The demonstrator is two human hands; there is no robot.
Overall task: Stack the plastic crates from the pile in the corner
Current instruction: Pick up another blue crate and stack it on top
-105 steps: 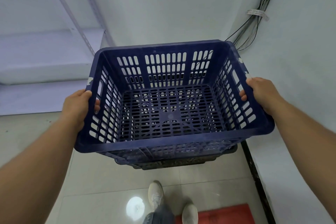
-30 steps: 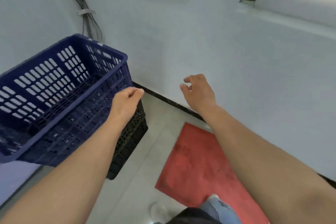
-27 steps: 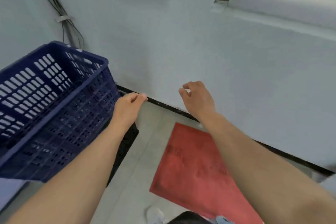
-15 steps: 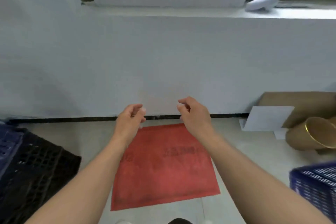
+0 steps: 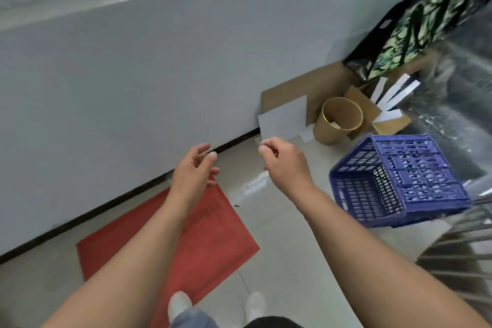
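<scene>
Now both hands hang empty in mid-air, the left hand (image 5: 195, 172) with fingers loosely spread, the right hand (image 5: 286, 165) half curled. Well to the right, a blue plastic crate (image 5: 394, 181) lies tipped on its side on the floor, near a brown paper tub (image 5: 336, 125).

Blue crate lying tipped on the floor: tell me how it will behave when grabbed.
The blue crate looks rigid, moulded plastic with ribbed lattice walls, so it should hold shape. All that open slotting suggests it is light for its size. It rests tilted on one side, so it may rock or flop when a hand first pulls the rim.
</scene>
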